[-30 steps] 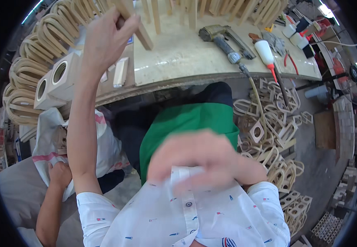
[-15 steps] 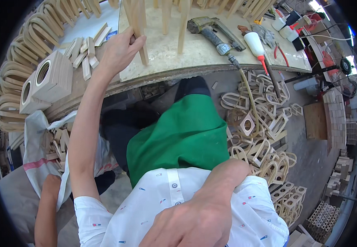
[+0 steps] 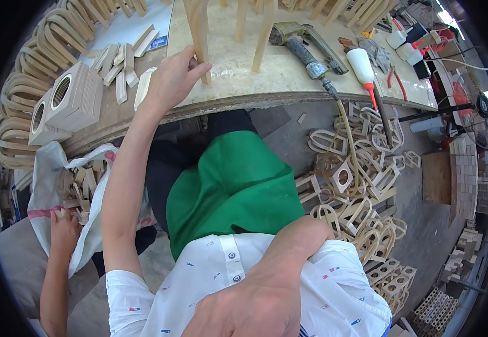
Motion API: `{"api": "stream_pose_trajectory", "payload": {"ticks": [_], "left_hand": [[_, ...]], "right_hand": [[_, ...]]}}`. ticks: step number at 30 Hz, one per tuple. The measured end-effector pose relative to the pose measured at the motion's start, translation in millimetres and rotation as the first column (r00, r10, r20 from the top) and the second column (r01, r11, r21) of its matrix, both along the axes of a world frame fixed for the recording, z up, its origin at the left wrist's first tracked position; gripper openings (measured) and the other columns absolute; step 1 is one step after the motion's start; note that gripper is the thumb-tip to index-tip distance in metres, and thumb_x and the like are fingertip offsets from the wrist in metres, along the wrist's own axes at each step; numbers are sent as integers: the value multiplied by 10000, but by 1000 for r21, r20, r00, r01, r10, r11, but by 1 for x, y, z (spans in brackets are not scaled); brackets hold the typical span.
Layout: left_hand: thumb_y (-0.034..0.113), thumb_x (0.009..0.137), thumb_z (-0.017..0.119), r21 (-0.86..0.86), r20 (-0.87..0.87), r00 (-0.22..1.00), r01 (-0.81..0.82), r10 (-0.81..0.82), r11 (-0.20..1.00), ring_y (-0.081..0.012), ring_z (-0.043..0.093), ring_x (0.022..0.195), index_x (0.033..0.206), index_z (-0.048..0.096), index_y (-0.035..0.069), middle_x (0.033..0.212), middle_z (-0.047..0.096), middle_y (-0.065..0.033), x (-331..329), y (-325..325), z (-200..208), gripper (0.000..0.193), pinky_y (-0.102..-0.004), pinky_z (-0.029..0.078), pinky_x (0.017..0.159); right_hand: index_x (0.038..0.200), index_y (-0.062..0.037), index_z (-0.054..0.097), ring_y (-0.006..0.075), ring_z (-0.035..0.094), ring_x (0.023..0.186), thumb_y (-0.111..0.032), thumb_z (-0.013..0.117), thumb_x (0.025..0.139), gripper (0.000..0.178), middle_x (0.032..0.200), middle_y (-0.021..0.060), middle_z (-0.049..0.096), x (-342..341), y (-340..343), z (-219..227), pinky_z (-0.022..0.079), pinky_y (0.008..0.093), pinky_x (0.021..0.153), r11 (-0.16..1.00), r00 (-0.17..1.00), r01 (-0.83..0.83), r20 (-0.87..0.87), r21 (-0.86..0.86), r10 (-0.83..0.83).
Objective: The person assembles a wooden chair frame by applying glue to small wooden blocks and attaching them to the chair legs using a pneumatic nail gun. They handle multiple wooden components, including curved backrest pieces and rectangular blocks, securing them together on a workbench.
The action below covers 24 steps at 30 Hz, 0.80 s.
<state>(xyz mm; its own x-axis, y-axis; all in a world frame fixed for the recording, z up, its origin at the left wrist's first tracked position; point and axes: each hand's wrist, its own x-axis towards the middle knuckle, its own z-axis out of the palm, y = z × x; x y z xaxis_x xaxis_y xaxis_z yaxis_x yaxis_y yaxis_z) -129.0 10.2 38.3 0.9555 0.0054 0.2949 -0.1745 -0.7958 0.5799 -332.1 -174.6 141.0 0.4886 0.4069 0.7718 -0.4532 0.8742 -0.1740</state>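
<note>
Head view: left grip (image 3: pixel 174 80) clasps a wooden strip (image 3: pixel 199 33); right grip (image 3: pixel 247 309), I cannot tell; blue label (image 3: pixel 159 42) nearby.

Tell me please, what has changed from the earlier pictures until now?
The left hand has moved from higher up to the lower end of a wooden strip, which it holds throughout. The right hand went from in front of the lap down to the lower edge of the picture. The hose-fed tool and white bottle stayed.
</note>
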Motion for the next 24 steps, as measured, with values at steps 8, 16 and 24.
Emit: {"api": "stream_pose_trajectory", "payload": {"ticks": [8,16,24], "left_hand": [[301,874,625,41,-27,999,-46,47,998,-350,651,786,977,613,15,819,678,-166,1,-2,-4,305,-426,487,670],[233,847,663,-26,65,997,-37,39,999,-281,625,650,982,620,-10,740,657,-134,-4,-5,-6,281,-357,472,620],[153,821,673,-173,126,966,-203,226,964,-167,637,713,1126,642,42,782,675,-85,-34,45,-12,326,-313,492,671]], "right_hand": [[882,57,625,322,604,749,-73,581,931,145,819,152,607,10,-10,-10,488,378,643,998,987,20,159,-57,-11],[907,61,642,296,618,736,-147,573,952,225,855,147,627,10,-10,-13,498,353,619,984,960,166,236,-59,-148],[845,63,654,238,604,587,-111,595,925,201,801,140,647,41,-18,0,469,293,490,906,895,386,308,-177,-321]]}}
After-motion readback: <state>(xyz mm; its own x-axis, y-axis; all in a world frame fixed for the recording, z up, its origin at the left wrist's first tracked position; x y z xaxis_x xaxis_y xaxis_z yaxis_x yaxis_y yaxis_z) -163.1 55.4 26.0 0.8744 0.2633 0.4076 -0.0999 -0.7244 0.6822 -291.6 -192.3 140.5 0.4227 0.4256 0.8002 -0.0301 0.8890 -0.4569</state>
